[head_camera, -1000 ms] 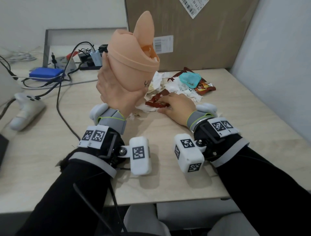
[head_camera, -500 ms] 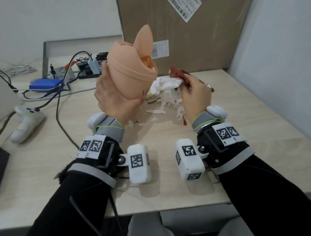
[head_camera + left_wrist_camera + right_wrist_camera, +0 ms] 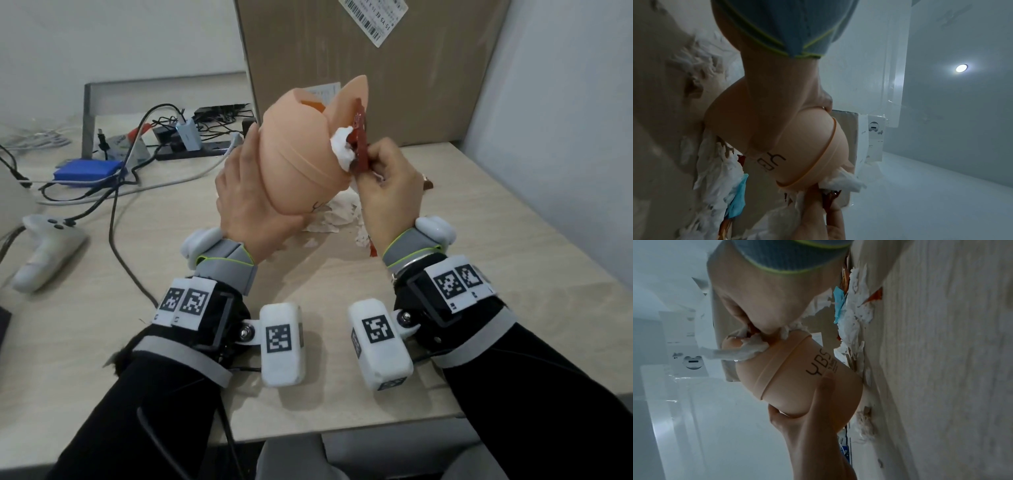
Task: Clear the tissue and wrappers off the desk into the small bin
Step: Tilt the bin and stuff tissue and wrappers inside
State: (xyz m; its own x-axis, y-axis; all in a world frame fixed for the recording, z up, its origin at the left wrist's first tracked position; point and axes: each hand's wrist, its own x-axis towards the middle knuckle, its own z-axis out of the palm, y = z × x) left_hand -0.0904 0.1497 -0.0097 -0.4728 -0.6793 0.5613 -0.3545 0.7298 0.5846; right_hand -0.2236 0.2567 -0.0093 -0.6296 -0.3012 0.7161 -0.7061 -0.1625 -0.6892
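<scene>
Desk-top (image 3: 479, 240): bin (image 3: 298, 150) mouth seemingly rightward

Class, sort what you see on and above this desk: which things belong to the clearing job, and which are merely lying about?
Part of the job:
small bin, held by the left hand
red wrapper and tissue, pinched by the right hand
torn tissue on the desk
blue wrapper

Lying about:
game controller
cardboard box
blue case
cables

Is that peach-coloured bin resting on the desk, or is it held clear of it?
Apart. In the right wrist view the left hand holds the bin up, with a gap to the desk.
</scene>
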